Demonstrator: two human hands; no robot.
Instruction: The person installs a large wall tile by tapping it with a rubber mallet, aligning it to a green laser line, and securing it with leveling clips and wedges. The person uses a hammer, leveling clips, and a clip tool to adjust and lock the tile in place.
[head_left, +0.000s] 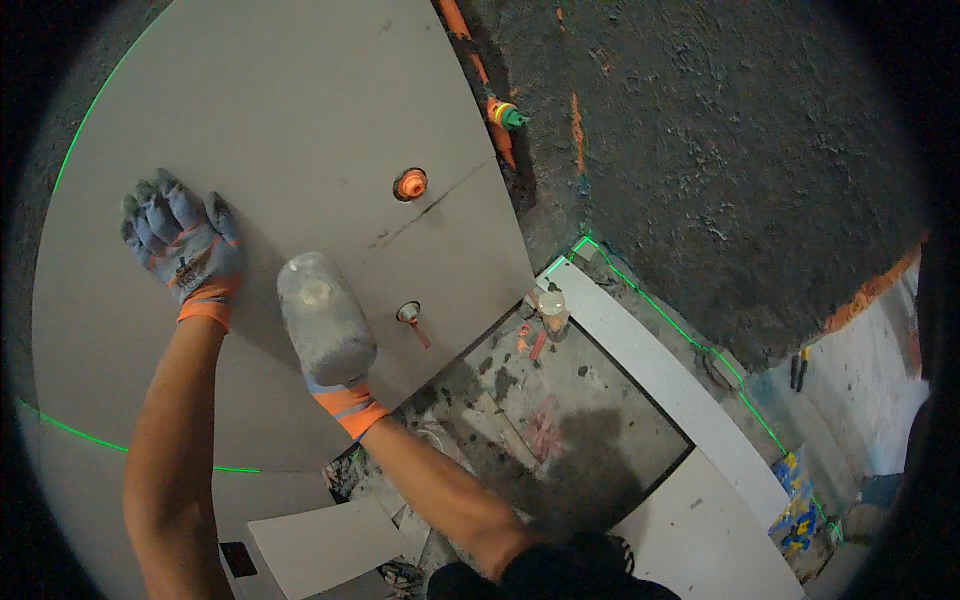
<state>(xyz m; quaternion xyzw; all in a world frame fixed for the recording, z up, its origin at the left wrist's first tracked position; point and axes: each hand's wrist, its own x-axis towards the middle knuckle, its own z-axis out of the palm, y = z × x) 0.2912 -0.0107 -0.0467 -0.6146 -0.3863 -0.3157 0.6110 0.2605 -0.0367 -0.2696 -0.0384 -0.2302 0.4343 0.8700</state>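
My left hand [183,243], in a grey and orange glove, lies with its fingers out against a large grey tile [262,105] at the left side. My right hand [340,395] grips a grey-white mallet [325,318], whose wide head hides most of my fingers and the handle. The mallet head is over the same tile, right of my left hand. The tile has two round holes with fittings, one orange [410,185], one pale with a red strip [408,313].
Dark rough mortar wall [680,130] with orange pipes and a green-capped fitting [508,116] lies right. Below are dirty concrete [540,420], a small container [553,312], long pale strips [640,360], tile pieces [320,550] and blue-yellow clips [795,495]. Green laser lines cross the surfaces.
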